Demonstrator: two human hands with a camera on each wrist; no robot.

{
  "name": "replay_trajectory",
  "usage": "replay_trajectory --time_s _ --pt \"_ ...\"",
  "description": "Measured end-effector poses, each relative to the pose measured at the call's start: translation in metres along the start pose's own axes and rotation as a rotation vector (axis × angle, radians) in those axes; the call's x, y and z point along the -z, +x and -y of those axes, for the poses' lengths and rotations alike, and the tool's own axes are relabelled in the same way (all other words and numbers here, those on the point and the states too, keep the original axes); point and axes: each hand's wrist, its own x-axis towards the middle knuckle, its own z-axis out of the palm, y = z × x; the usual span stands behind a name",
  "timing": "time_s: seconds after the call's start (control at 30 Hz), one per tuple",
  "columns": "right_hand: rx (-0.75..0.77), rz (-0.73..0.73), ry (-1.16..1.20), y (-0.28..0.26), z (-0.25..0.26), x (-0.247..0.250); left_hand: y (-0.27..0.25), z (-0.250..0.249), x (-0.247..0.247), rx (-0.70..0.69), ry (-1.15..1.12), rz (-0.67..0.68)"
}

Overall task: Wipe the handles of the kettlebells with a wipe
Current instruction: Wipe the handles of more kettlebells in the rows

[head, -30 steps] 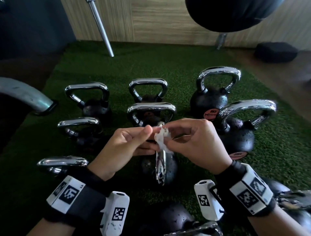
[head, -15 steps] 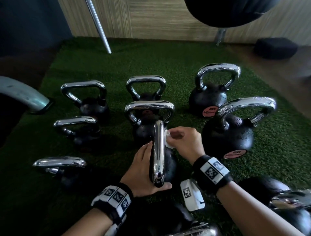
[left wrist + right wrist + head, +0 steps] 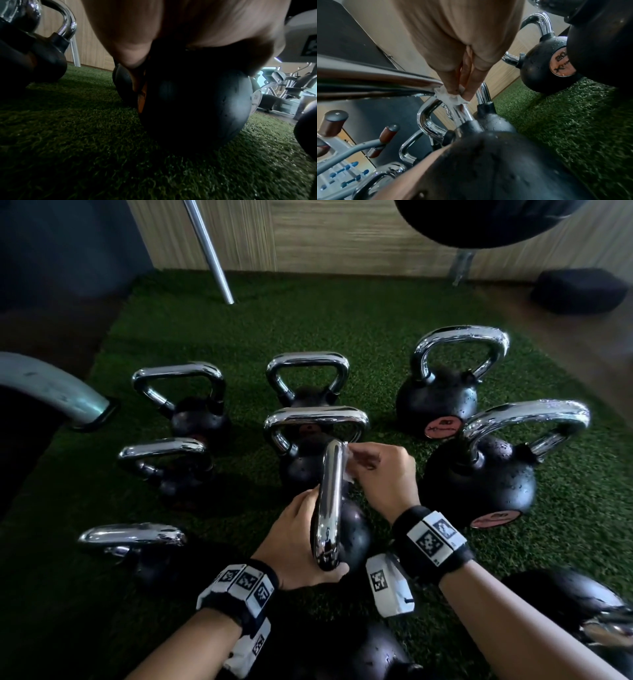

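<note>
On the green turf mat, nearest black kettlebell with its chrome handle running straight away from the body. Right hand at the far end, pinching a crumpled white wipe against it. Left hand apparently cupped round the near end.
</note>
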Motion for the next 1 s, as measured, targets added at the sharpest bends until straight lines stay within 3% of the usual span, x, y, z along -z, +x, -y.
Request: replay_trajectory --time_s 0.2,0.33,0.43,0.57,0.8,1.0 --pt "-0.005 0.036 -0.029 0.002 -0.002 -0.001 0.003 -0.001 0.005 -0.054 -0.041 0.02" --pt "0.294 -0.062 -0.093 -0.006 0.011 0.007 0.001 0.005 0.001 -0.037 -0.08 0.034" --pt "0.49 -0.039 -0.091 -0.018 0.012 0.016 0.001 0.006 -0.001 -0.026 -0.081 0.035" --pt "0.477 -0.01 -0.077 -0.008 0.013 0.023 0.0 0.005 -0.002 -0.024 -0.07 0.03" --pt "0.66 0.217 -0.07 -0.049 0.032 0.045 -0.001 -0.004 0.002 -0.017 -0.123 -0.02" --pt "0.596 0.292 -0.015 -0.037 0.038 0.053 0.0 -0.008 0.005 0.006 -0.119 -0.007"
